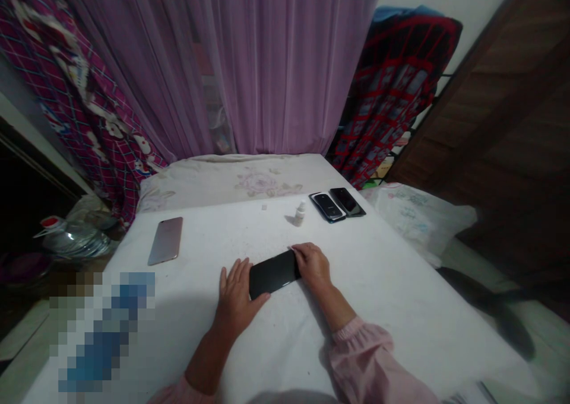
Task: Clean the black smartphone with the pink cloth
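A black smartphone (pixel 274 273) lies flat and slightly slanted on the white tabletop. My left hand (pixel 236 294) braces its left end, thumb along the near edge and the other fingers stretched beside the far corner. Over the right end is my right hand (pixel 314 266), its fingers bent and pressed together at the far corner. A small pale bit shows at those fingertips, too small to name. Beyond the phone stands a small white bottle (pixel 300 214). Another phone (pixel 166 241), pinkish and back side up, rests to the left.
Several dark phones (pixel 328 206) lie together at the back right, near the table (pixel 378 309) edge. A tiny pale square (pixel 264 207) is at the back. Blurred blue item (pixel 107 333) at front left. Beside the table are a water bottle (pixel 75 238) and a plastic bag (pixel 414 214).
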### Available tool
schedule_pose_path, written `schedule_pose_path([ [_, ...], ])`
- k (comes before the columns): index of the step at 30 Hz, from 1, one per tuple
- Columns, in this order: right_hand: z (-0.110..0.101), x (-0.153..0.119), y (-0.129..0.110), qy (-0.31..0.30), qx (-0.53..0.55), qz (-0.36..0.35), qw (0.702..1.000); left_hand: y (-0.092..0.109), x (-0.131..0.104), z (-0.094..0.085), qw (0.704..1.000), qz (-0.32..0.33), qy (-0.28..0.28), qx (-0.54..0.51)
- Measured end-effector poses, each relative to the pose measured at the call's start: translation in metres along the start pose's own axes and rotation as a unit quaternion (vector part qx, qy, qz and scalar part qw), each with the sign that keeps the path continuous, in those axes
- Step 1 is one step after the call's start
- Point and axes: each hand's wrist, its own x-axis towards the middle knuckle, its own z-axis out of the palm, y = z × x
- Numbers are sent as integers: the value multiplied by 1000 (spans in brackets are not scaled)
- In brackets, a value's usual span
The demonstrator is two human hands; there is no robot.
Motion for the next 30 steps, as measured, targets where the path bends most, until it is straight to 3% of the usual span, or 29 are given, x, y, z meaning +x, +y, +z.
schedule_pose_path([
  [8, -11, 0, -6, 91, 80, -56, 991, 15, 10, -17, 993, -23, 32, -114],
  [18, -23, -10, -17, 130, 14, -113, 985, 12, 9, -21, 991, -10, 40, -128],
  [26, -6, -36, -69, 77, -11, -204, 976, 14, 12, -24, 991, 3, 13, -130],
  [30, -3, -42, -76, 53, -9, -228, 972, 15, 13, -28, 990, 8, 10, -138],
])
